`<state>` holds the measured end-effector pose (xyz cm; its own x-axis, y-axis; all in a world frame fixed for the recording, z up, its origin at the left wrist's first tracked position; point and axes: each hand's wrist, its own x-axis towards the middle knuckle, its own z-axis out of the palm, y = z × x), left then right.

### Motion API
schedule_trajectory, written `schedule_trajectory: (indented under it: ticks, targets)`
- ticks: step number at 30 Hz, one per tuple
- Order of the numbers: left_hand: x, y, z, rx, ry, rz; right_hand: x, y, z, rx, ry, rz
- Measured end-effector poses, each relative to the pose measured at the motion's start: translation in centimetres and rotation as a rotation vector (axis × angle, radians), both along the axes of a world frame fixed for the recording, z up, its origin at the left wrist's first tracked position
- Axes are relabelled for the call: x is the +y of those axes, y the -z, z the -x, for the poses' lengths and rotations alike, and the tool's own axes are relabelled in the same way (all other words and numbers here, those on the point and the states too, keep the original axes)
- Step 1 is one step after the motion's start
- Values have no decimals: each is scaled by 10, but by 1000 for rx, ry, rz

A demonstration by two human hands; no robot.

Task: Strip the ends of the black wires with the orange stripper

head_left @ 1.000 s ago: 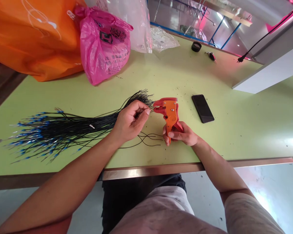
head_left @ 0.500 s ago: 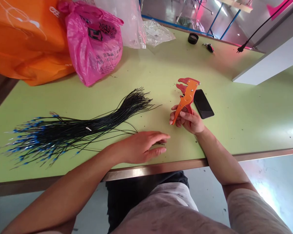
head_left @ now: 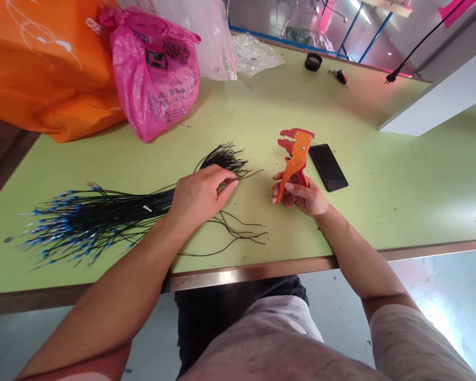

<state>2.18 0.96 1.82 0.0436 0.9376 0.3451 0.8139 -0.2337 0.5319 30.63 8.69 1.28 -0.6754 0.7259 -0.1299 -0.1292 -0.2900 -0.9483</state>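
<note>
A long bundle of black wires (head_left: 119,207) with blue terminals at its left ends lies across the left of the table. My left hand (head_left: 201,191) rests over the bundle near its right end, thumb and index finger pinched on a black wire whose tip sticks out to the right. Several loose black wires (head_left: 238,233) lie apart, below that hand. My right hand (head_left: 304,197) is wrapped round the handles of an orange and red wire stripper (head_left: 297,156), held upright with its jaws toward the upper left. Just right of the tool lies a black phone (head_left: 329,168).
An orange bag (head_left: 55,90) and a pink plastic bag (head_left: 156,79) stand at the back left, beside clear plastic bags (head_left: 256,54). A black tape roll (head_left: 313,62) and keys (head_left: 341,78) lie at the back. A white panel (head_left: 436,90) rises at the right.
My left hand has moved up and left from the loose wires near the front edge to the bundle's right end. The wire stripper in my right hand has shifted slightly left.
</note>
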Motion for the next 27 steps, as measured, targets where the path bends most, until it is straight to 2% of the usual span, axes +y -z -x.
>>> schedule_trajectory:
  ticks: [4,7,18,27]
  targets:
    - [4,13,8,238,-42,43,0,-1,1,-10,-10,-2]
    - [5,17,8,264,-44,51,1,1,1,-9,-10,-14]
    - [1,4,-2,61,81,-44,4,5,-1,33,-26,-6]
    - [-5,-7,-10,-339,109,-10,1,-1,-2,10,-72,-20]
